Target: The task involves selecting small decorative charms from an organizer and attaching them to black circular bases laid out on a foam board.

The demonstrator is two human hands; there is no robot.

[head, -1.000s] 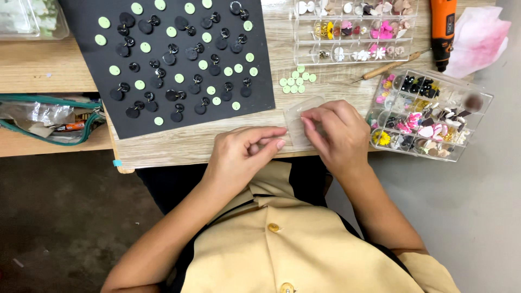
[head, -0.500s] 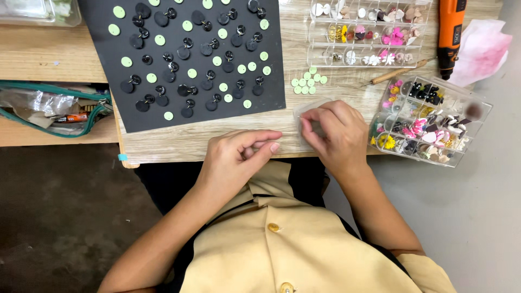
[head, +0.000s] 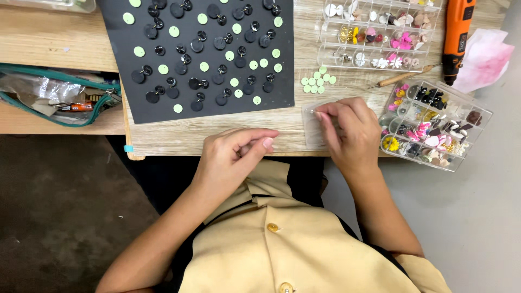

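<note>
Left hand (head: 233, 154) is resting at the near edge of the wooden worktop (head: 190, 135), its grip pinching closed, thumb meeting fingertips; whether anything tiny sits between them I cannot tell. Right hand (head: 350, 130) is pressing its curled fingers down on a small clear plastic packet (head: 312, 127), holding it flat. Farther back, pale green discs (head: 317, 80) are lying loose beside the black card (head: 206, 54).
</note>
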